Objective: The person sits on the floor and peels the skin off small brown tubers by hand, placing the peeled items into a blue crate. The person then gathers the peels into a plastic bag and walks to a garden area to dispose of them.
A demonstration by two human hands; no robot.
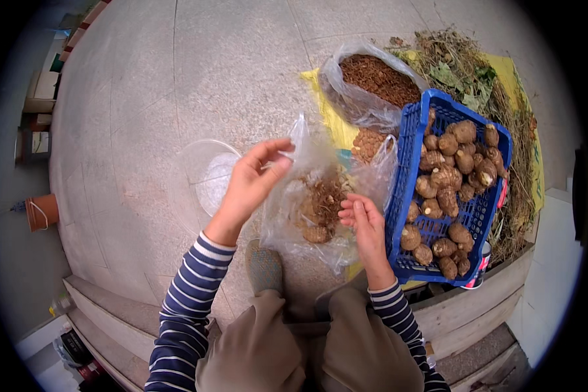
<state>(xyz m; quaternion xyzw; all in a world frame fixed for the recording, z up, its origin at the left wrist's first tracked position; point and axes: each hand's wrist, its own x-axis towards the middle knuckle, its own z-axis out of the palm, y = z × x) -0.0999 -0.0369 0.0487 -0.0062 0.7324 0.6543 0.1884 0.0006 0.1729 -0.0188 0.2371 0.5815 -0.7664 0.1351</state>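
My left hand (255,183) pinches the raised edge of a clear plastic bag (279,220) between thumb and fingers. Inside the bag lie loose brown fibrous scraps (326,196) and a brown taro corm (317,234). Over the bag's right side is my right hand (367,225), its fingers curled close to the scraps; whether they grip anything is unclear. Just right of that hand stands a blue plastic crate (396,235) holding many hairy brown taro corms (446,179).
A larger plastic bag of reddish-brown shreds (379,81) stands beyond the crate, beside a small bag of brown pellets (367,144). Dried plant stalks (451,59) lie on a yellow sack (502,73). A clear round tub (191,161) rests left of my hands. Stone steps (112,304) run below.
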